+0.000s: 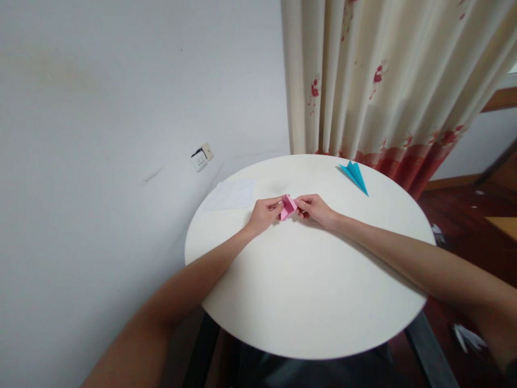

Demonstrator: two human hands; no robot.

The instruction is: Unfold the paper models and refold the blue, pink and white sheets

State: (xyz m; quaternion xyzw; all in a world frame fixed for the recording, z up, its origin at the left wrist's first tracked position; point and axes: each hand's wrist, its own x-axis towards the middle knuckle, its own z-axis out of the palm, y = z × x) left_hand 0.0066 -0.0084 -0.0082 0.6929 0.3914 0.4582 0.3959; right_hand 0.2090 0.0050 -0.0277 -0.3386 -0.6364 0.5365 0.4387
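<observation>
A small piece of folded pink paper [288, 208] is held between my two hands, just above the white round table. My left hand [264, 215] pinches its left side with thumb and fingers. On the right side, my right hand [316, 209] grips the paper's edge between thumb and fingertips. The pink paper has creased, angled faces and looks partly opened toward me. Some of its edges are hidden behind my fingers.
A blue paper plane [354, 177] lies near the table's far right edge. Whitish sheets [230, 194] rest at the far left of the round table [307, 302]. Beyond are a wall with a socket [199, 160] and a flowered curtain [363, 81].
</observation>
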